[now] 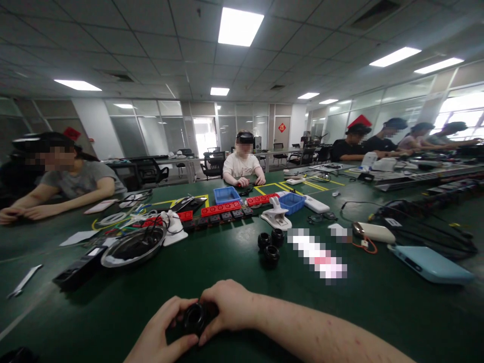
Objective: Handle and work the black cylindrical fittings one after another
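Note:
Low in the head view, both my hands meet over the dark green table [234, 267]. My left hand [161, 335] and my right hand [227, 305] are closed together round one small black ring-shaped part [194, 318], its round opening facing the camera. Three more black ring parts [270, 244] lie grouped on the table beyond my hands, untouched.
A metal bowl of dark parts [132, 247], a black box [79, 272] and a wrench [22, 281] lie left. Red and black power strips [223, 212], blue bins [226, 194], white clamps [277, 216], a light-blue device [431, 264] and cables [416, 222] lie farther off. Other people sit around the tables.

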The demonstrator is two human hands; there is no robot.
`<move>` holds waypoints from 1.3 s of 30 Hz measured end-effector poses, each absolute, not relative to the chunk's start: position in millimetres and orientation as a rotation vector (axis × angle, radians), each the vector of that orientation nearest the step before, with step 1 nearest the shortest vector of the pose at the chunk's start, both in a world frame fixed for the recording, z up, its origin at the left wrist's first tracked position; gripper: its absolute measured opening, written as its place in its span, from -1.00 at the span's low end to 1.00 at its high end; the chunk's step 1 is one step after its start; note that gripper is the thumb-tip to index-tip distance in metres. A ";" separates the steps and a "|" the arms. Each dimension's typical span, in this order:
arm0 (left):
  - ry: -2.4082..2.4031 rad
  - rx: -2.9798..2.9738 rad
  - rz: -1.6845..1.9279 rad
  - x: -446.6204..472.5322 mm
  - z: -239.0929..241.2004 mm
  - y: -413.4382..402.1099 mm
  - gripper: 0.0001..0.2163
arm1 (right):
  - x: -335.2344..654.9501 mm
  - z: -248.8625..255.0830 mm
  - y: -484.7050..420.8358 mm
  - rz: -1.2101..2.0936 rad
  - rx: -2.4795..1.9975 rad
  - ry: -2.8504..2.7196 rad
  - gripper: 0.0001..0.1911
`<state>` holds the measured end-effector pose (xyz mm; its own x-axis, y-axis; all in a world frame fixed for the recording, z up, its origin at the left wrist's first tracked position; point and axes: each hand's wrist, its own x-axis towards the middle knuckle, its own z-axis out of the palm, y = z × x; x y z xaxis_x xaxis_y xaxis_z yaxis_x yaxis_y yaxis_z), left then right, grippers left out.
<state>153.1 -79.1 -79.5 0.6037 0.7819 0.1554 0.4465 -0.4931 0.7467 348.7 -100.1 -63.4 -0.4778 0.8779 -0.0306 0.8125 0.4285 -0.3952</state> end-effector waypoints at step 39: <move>1.028 2.103 0.696 153.9 -88.2 -76.7 -0.71 | 331.0 -64.9 -107.3 0.389 -1.754 -2.383 -0.42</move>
